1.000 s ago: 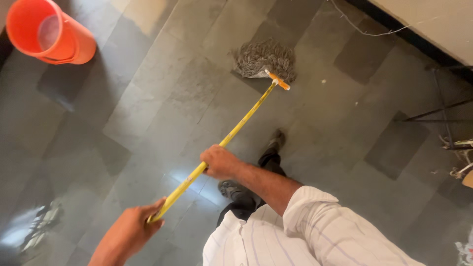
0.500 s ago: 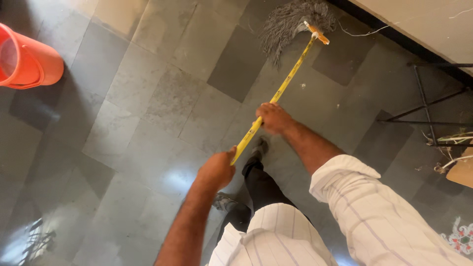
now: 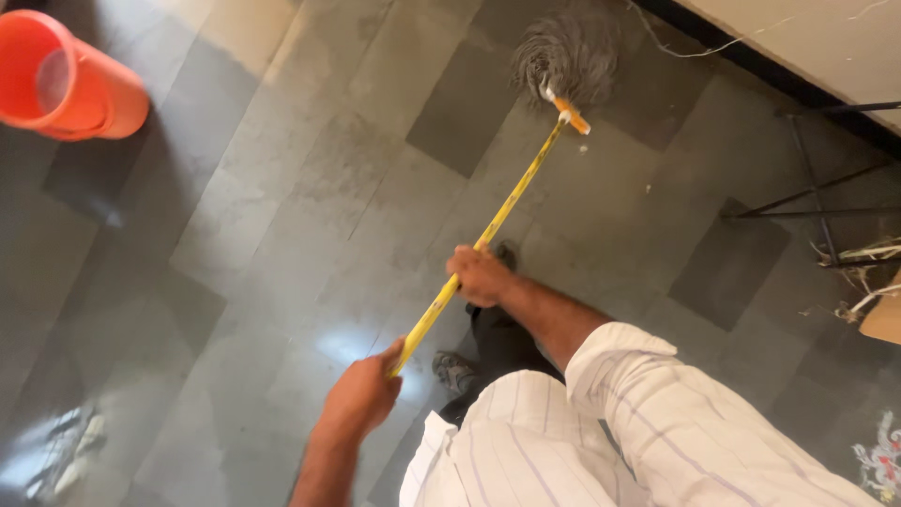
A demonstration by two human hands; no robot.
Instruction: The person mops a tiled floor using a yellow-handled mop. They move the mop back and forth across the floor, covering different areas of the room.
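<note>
The tiled floor [image 3: 282, 216] of grey and darker grey squares takes up nearly the whole view, with wide open room to the left and middle, where a wet sheen shows near the bottom left. Along the top right runs a dark strip at the foot of a pale wall [image 3: 798, 38], and this edge closes the floor off on that side. Below the wall, at the right, thin black metal legs [image 3: 807, 188] of some stand reach over the tiles and narrow the space there. An orange bucket [image 3: 70, 84] stands on the floor in the top left corner, well apart from everything else. The mop [image 3: 497, 221] lies slanted across the middle: its grey stringy head [image 3: 568, 56] rests on the floor close to the dark strip at the wall, and its yellow handle runs down and leftward to the person. The right hand [image 3: 479, 275] is wrapped closed around the handle about midway along it. The left hand [image 3: 361, 399] is closed around the handle's lower end, nearer the body, with the mop head far ahead of both hands.
</note>
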